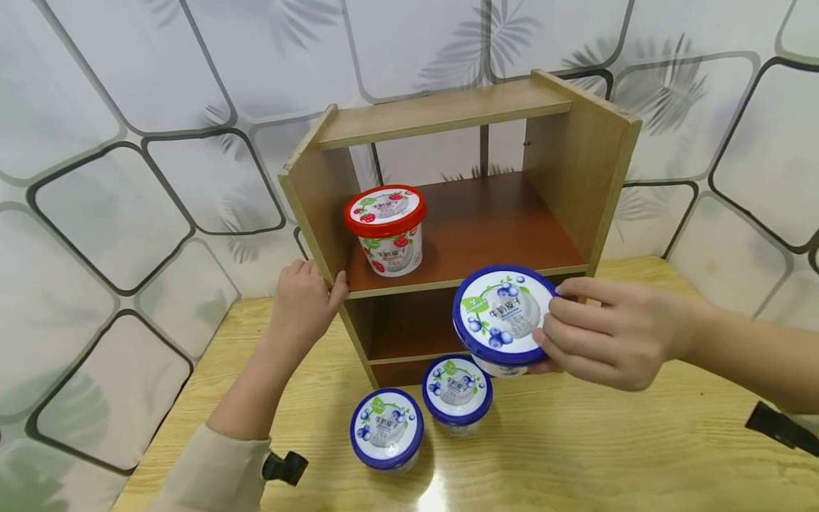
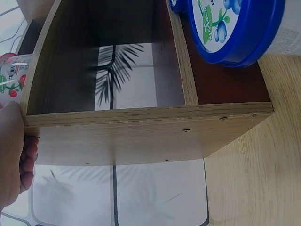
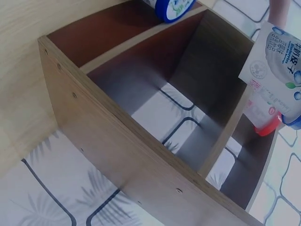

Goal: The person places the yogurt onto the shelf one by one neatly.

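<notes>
My right hand (image 1: 608, 334) grips a paper tub with a blue lid and blueberry print (image 1: 508, 313) by its right side, in front of the wooden shelf's (image 1: 448, 122) middle board. In the right wrist view this tub (image 3: 275, 66) shows its white printed wall. My left hand (image 1: 301, 302) holds the front edge of the shelf's left side panel, its thumb at the front and the curled fingers (image 2: 29, 165) outside. On the upper board, at the left, stands a red-lidded strawberry tub (image 1: 387, 227).
Two more blue-lidded tubs, a left one (image 1: 387, 430) and a right one (image 1: 457, 391), stand on the wooden table (image 1: 614, 455) before the shelf. A patterned wall covering (image 1: 409, 57) hangs close behind. Dark straps (image 1: 284, 468) circle the wrists.
</notes>
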`<state>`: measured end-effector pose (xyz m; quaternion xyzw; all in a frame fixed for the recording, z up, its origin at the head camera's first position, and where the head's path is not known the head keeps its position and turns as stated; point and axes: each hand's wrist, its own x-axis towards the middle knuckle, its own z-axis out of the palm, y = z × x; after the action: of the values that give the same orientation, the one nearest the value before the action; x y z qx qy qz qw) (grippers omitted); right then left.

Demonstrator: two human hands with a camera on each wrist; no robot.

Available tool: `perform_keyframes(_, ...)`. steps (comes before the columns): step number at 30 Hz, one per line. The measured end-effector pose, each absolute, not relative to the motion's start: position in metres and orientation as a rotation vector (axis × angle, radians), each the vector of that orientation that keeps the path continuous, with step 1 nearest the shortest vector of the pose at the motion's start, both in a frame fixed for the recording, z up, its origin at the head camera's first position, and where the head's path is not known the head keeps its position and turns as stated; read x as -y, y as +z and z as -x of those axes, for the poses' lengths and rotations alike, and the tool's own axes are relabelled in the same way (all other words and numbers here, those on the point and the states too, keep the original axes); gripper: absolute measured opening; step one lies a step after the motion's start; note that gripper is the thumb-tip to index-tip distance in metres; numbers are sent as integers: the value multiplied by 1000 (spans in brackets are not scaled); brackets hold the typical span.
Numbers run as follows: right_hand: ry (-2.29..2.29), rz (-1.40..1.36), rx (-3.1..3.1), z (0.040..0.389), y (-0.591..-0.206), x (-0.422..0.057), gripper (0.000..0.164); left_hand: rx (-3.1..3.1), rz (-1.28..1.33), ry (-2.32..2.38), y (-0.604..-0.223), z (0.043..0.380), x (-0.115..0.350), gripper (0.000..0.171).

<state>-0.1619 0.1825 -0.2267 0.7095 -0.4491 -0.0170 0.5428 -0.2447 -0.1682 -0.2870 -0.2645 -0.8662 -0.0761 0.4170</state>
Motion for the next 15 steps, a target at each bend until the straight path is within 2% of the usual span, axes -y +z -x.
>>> perform_keyframes(15,7,-1594,1097,171,-205,-179,26,2183,657,-189,-287,244,168,26)
